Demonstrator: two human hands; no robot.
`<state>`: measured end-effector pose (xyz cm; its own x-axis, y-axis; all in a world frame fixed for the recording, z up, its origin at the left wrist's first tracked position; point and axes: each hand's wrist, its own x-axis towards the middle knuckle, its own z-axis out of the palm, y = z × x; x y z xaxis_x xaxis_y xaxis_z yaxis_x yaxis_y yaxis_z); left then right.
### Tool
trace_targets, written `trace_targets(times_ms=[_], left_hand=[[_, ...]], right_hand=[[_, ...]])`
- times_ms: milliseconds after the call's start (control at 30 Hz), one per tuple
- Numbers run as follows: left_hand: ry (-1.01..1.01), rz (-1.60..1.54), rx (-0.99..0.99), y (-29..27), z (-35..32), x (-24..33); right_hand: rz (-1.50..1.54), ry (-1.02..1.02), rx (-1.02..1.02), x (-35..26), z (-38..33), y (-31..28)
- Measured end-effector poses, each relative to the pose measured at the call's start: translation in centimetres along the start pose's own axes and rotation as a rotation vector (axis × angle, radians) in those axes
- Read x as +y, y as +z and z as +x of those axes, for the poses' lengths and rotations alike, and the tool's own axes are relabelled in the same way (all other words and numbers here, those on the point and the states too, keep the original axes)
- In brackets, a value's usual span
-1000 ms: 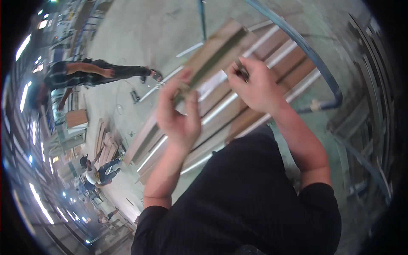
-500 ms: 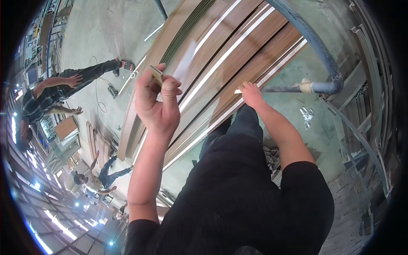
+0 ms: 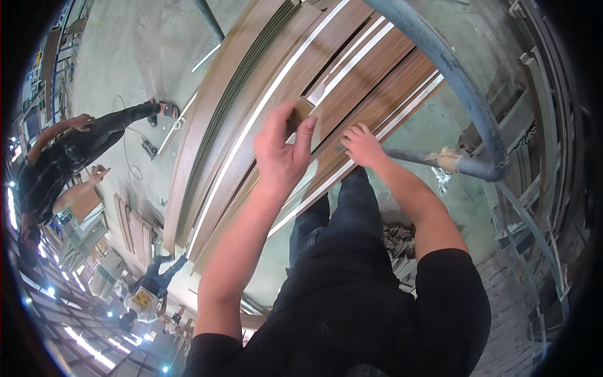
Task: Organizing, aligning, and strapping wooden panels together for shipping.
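Raised over the planks, my left hand (image 3: 282, 147) pinches a small flat tan piece (image 3: 303, 113) between thumb and fingers. A pale, see-through smear shows beside that piece; I cannot make out what it is. My right hand (image 3: 364, 146) is at the near edge of the long wood-grain planks (image 3: 377, 94), its fingers bent down against them. A small greyish tip shows by those fingers, too small to name. The planks lie side by side, brown with white strips between some of them.
A thick blue-grey pipe (image 3: 465, 81) curves round the planks' right side. Metal profiles (image 3: 534, 125) are stacked at the far right. Offcuts (image 3: 399, 242) lie on the floor by my legs. One person in dark clothes (image 3: 69, 151) stands at left, another person (image 3: 147, 292) farther off.
My left hand has moved right and slightly down with the tan piece, nearer my right hand. My right hand has shifted slightly left onto the planks. The white tip at its fingers no longer shows.
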<state>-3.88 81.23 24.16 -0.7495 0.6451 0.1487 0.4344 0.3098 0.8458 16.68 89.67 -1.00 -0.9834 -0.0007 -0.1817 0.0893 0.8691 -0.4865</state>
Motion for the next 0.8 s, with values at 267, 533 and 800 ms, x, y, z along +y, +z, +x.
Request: trace_targets(times_ms=[267, 533, 800], left_hand=[[0.024, 0.046, -0.145, 4.6, 2.3, -5.7], [-0.071, -0.193, -0.306, 9.4, 4.3, -10.5], [-0.726, -0.485, -0.876, 5.4, 4.8, -21.4]], right_hand=[[0.835, 0.420, 0.701, -3.6, 5.9, -14.2], [1.236, 0.277, 0.879, -0.4, 10.4, -16.2], [1.271, 0.729, 1.050, 5.6, 13.1, -17.0]])
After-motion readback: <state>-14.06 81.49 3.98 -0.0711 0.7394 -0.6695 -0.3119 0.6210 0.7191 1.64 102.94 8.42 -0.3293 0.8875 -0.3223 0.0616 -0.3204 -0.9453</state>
